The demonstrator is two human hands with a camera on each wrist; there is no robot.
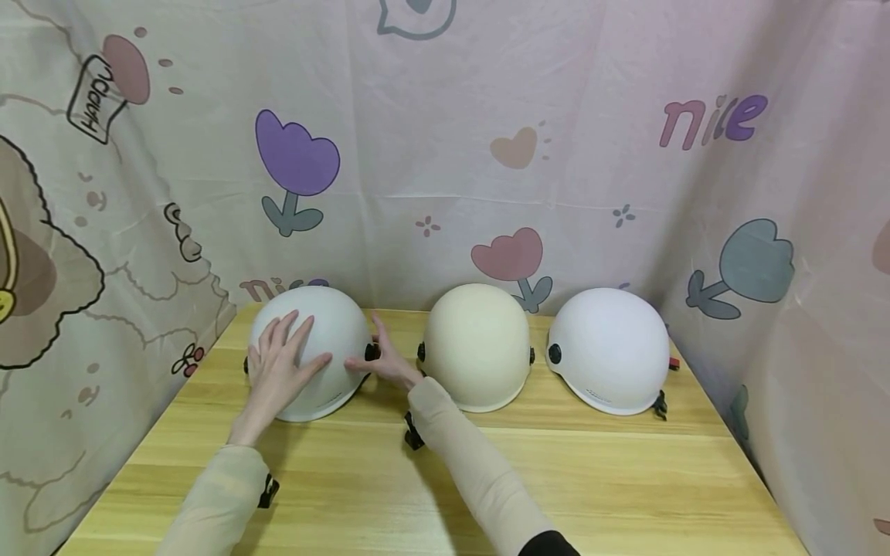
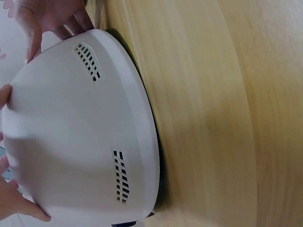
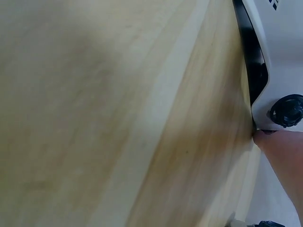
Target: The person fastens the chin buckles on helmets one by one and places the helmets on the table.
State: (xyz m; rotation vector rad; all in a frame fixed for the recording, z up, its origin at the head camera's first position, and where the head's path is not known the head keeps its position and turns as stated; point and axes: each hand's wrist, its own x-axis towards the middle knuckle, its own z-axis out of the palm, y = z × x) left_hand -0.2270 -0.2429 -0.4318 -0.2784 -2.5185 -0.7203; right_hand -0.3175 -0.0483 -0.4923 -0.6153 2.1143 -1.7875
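Observation:
A white helmet [image 1: 327, 332] rests on the table at the left, dome up. My left hand [image 1: 278, 367] lies spread over its front and left side, thumb pointing right. At the helmet's right side is my right hand [image 1: 389, 359], thumb and index finger apart around the black side knob [image 1: 371, 352]. The left wrist view shows the shell [image 2: 61, 113] with two vent grilles [image 2: 120, 177], and the right hand [image 2: 52, 16] at its edge. In the right wrist view, part of the hand [image 3: 284, 161] meets the lower rim near the knob [image 3: 286, 111]; the remaining fingers are hidden.
A cream helmet [image 1: 477, 347] stands in the middle, close to the right forearm. Further right is another white helmet [image 1: 608, 347] with a black buckle [image 1: 660, 405] hanging out. The wooden table [image 1: 591, 479] ends at a printed curtain [image 1: 417, 139].

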